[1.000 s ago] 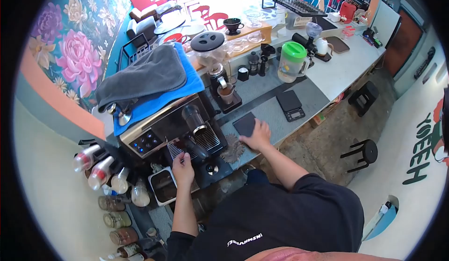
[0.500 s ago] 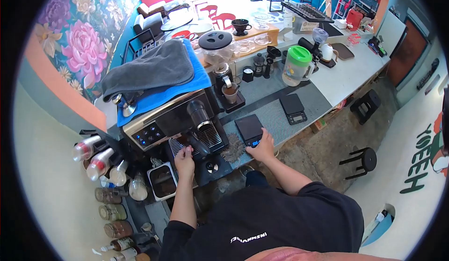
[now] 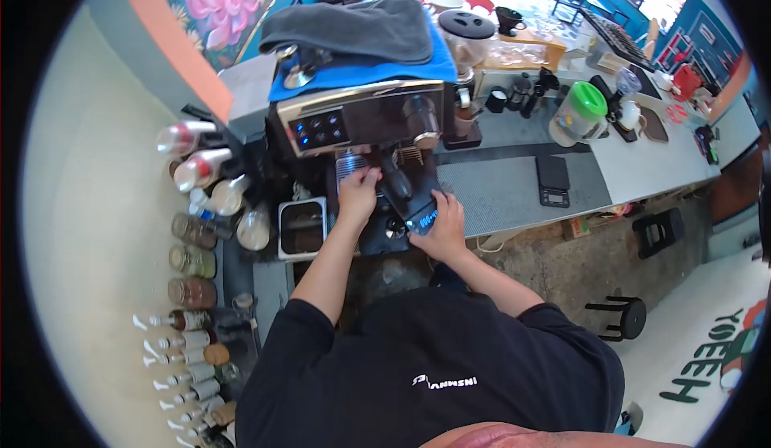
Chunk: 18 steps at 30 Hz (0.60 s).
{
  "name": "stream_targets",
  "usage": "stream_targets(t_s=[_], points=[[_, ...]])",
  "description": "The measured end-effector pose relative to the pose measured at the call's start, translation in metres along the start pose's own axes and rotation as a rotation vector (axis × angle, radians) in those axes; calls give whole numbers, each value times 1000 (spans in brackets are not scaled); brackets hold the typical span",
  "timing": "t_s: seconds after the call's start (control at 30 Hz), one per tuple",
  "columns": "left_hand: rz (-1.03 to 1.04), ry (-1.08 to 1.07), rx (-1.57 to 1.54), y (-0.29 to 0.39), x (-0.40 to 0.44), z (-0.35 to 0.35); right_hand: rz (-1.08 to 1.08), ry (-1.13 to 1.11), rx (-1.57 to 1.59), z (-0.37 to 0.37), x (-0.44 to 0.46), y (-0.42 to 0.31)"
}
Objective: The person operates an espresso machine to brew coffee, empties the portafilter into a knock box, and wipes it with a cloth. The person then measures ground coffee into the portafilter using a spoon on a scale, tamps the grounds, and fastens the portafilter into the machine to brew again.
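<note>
My right hand [image 3: 444, 225] grips a black digital scale [image 3: 419, 203] with a lit blue display, its front corner under my fingers. The scale slants at the front of the espresso machine [image 3: 365, 111], close to the drip tray [image 3: 348, 164]. My left hand [image 3: 359, 195] is closed in a pinch in front of the drip tray; what its fingers hold is hidden. Between my hands a black portafilter handle [image 3: 396, 179] juts out of the machine. A small round metal tool [image 3: 394, 227], perhaps a tamper, sits on the counter below it.
A second black scale [image 3: 552, 181] lies on the grey mat [image 3: 490, 199] to the right. Behind it stand a green-lidded pitcher [image 3: 580, 115] and a coffee grinder [image 3: 466, 42]. A metal bin [image 3: 303, 229] and several jars [image 3: 193, 259] are at left.
My right hand has moved the lit scale left off the mat, toward the machine's drip tray. My left hand stays near the tray, pinched. The camera view has turned.
</note>
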<state>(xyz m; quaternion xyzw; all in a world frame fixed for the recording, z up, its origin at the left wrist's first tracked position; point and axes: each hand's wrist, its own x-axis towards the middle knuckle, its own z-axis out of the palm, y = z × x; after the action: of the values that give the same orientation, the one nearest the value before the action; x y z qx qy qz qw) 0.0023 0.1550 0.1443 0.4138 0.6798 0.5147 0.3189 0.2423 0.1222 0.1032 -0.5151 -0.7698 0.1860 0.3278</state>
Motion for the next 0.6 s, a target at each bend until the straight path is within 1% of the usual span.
stream_targets(t_s=[0.13, 0.27, 0.37, 0.6], points=[[-18, 11, -60, 7, -6, 6, 56, -28, -26, 24, 18, -31], [-35, 19, -90, -6, -6, 11, 117, 46, -62, 52, 29, -48], [-30, 35, -91, -15, -6, 13, 184, -22, -41, 61, 36, -58], [-37, 37, -61, -21, -11, 11, 161, -47, -163, 79, 35, -56]])
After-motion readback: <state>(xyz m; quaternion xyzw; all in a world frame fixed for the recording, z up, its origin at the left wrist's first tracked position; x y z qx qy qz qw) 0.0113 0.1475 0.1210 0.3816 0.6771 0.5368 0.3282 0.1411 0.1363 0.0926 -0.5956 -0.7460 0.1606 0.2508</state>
